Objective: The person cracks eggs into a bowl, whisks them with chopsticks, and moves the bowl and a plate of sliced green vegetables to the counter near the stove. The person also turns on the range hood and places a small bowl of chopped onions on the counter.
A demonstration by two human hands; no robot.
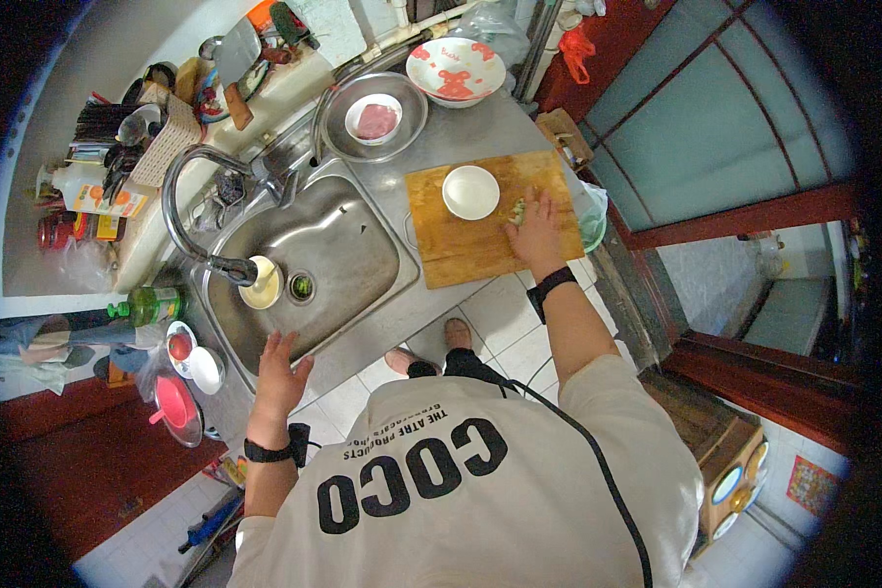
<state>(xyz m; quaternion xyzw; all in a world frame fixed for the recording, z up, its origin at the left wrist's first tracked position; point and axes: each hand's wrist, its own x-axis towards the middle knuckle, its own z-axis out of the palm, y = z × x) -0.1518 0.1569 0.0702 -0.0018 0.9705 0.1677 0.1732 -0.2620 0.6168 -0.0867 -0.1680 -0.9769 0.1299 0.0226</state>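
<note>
My right hand (538,231) is over the right side of a wooden cutting board (456,253), palm down with the fingers spread. Beside its thumb and index finger lie a few small pale green pieces (517,211), too small to name; part of them may be under the hand. A white bowl (471,192) stands on the same board, left of these pieces. My left hand (281,375) is held open near the front rim of the stainless steel sink (353,272), holding nothing. Inside the sink, a pale yellow cup or bowl (263,290) sits under the faucet (224,266).
A steel basin (331,125) holds a white bowl with raw meat (377,121). Behind the board stands a patterned bowl (456,70). On the ledge lies a cleaver (237,55). A green bottle (151,305) and a pink colander-like vessel (175,403) are at the left.
</note>
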